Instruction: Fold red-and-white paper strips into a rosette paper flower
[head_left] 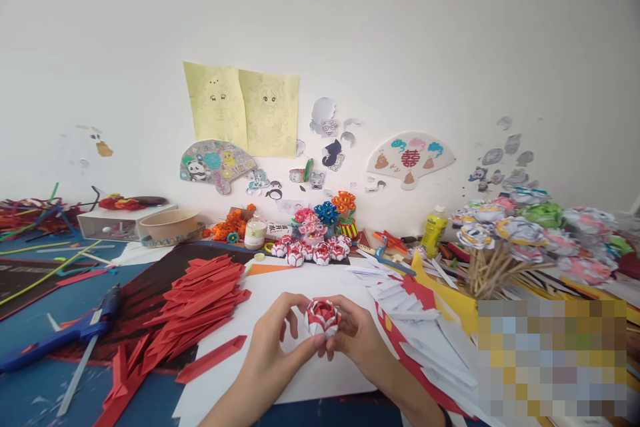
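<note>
A red and white folded-paper flower (323, 318) is held upright between my two hands, above a white sheet (320, 383). My left hand (283, 327) grips its left side, thumb low at the front and fingers curled behind. On the other side my right hand (353, 327) closes its fingers round the flower's right edge and base. Left of the sheet lies a heap of red folded paper strips (210, 293), with one red strip (213, 359) apart on the sheet. White folded strips (400, 300) spread to the right. Several similar finished flowers (310, 252) sit in a row behind.
A blue glue gun (95, 320) with a glue stick lies at the left. Farther back stand a tan bowl (170, 225), a small white bottle (255, 233) and a yellow bottle (434, 230). Paper flowers on sticks (520, 230) fill the right side. A wall closes off the back.
</note>
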Motion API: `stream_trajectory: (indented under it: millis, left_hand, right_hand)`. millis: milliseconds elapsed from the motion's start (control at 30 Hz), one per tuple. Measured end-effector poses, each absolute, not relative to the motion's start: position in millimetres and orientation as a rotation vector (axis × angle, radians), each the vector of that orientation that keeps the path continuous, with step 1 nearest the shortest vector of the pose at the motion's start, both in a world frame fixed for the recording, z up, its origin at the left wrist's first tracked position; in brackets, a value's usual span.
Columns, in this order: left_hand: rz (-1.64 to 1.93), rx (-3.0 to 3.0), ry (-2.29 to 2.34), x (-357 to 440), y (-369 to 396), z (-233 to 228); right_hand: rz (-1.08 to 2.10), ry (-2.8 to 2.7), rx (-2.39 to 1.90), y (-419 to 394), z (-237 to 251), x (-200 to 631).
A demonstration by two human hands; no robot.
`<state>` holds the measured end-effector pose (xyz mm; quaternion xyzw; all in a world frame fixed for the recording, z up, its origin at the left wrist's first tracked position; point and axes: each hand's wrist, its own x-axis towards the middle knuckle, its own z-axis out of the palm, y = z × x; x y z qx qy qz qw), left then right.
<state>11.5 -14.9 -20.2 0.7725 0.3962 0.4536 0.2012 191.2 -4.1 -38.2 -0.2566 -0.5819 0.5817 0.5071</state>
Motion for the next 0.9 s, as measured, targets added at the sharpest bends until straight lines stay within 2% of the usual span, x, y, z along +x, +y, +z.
stream_trajectory:
  millis: [500, 900]
  left_hand:
    - [1.297, 2.213, 1.144, 10, -18, -27]
    - [1.323, 2.167, 0.914, 7, -6, -29]
  right_hand:
    - [1.331, -1.519, -0.576, -13, -33, 190]
    - [1.183, -1.549, -0.646, -6, -40, 193]
